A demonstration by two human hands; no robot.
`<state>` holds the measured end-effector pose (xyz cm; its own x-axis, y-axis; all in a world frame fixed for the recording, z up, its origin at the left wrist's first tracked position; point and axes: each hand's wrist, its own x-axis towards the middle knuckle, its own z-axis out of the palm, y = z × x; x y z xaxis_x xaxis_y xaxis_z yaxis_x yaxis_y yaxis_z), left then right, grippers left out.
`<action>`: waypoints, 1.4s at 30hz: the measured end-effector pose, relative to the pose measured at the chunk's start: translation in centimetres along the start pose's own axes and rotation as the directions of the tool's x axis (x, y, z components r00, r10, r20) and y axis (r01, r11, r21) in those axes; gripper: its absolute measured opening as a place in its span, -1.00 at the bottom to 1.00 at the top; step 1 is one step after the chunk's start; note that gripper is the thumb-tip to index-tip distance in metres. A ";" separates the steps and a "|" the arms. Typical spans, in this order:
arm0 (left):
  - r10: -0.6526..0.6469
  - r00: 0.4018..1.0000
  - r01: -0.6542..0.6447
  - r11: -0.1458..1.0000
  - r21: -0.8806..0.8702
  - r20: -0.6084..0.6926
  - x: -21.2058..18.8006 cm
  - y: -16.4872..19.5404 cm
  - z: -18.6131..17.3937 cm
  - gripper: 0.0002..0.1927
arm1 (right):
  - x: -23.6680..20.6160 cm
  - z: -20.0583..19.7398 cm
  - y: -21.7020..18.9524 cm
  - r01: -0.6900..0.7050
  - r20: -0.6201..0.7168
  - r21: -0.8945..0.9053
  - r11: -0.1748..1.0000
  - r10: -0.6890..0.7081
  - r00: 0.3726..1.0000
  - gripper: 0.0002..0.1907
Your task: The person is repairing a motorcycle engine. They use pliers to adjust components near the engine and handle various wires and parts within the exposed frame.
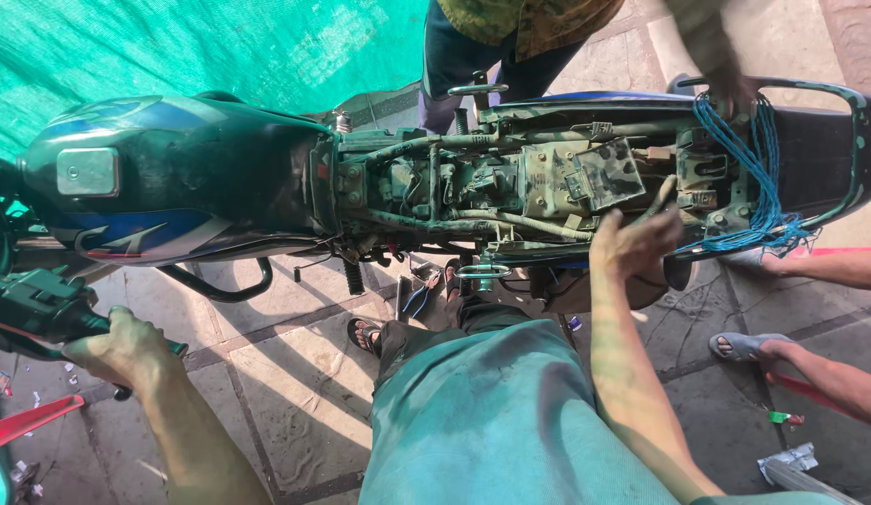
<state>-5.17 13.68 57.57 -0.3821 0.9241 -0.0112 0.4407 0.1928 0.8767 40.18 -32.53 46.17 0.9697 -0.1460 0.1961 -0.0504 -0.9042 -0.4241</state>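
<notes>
1. Gripping with the left hand [127, 348], fingers curled fully round the black handlebar grip [75, 327].
2. Sitting just above that hand: one dark fuel tank [174, 178] with blue and white panels and a square silver filler cap [87, 171].
3. Resting the right hand [637, 245] against the exposed motorcycle frame [510, 187], fingers spread and loosely open, grasping nothing.
4. Hanging just right of that hand: one bundle of blue cords [749, 178] over the rear rack [847, 122].
5. Reaching in beyond the frame: another person's hand [730, 89], blurred.
6. Lying below and right of the right hand: two bare forearms [828, 374] of someone else, one sandalled foot [740, 346], one small green scrap [779, 417].
</notes>
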 end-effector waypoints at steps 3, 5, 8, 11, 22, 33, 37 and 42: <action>0.013 1.000 -0.012 1.000 -0.023 0.026 0.0 0.2 0.0 -0.70 | 2.1 0.8 -1.6 0.070 0.243 0.043 0.997 -0.078 0.967 0.06; 0.029 0.999 -0.028 0.999 -0.033 0.037 0.0 0.1 0.1 -0.70 | 4.5 1.6 -2.9 0.059 0.416 -0.003 0.998 -0.052 0.908 0.16; 0.022 0.999 -0.021 0.998 -0.052 0.026 0.0 -0.1 0.2 -0.71 | 7.9 2.2 -3.9 0.138 0.527 -0.122 0.983 -0.054 0.848 0.30; -0.008 1.000 0.010 0.996 -0.085 0.020 0.0 -0.2 0.3 -0.70 | 10.2 2.1 -3.4 0.168 0.578 -0.179 0.969 -0.035 0.815 0.28; 0.093 0.995 -0.091 0.993 -0.077 0.031 0.7 -2.0 0.4 -0.72 | 9.0 0.7 -3.5 0.196 0.442 0.138 0.971 -0.238 0.865 -0.18; 0.123 0.992 -0.123 0.992 -0.038 -0.003 1.0 -2.7 0.4 -0.69 | 4.9 0.0 -4.6 0.712 -0.088 0.124 0.691 -0.707 0.702 -0.40; 0.270 0.961 -0.266 0.961 0.077 -0.050 1.1 -3.3 0.6 -0.64 | 4.9 0.8 -4.8 0.697 -0.074 0.089 0.712 -0.693 0.717 -0.50; 0.184 0.980 -0.172 0.974 0.145 -0.070 1.7 -4.1 0.6 -0.59 | 4.1 0.2 -4.9 0.665 -0.052 0.197 0.720 -0.670 0.741 -0.53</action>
<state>-7.14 14.71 53.62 -0.3509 0.9182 0.1839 0.6130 0.0768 0.7863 44.43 -28.64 48.86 0.7394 0.4766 0.4755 0.6559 -0.6693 -0.3491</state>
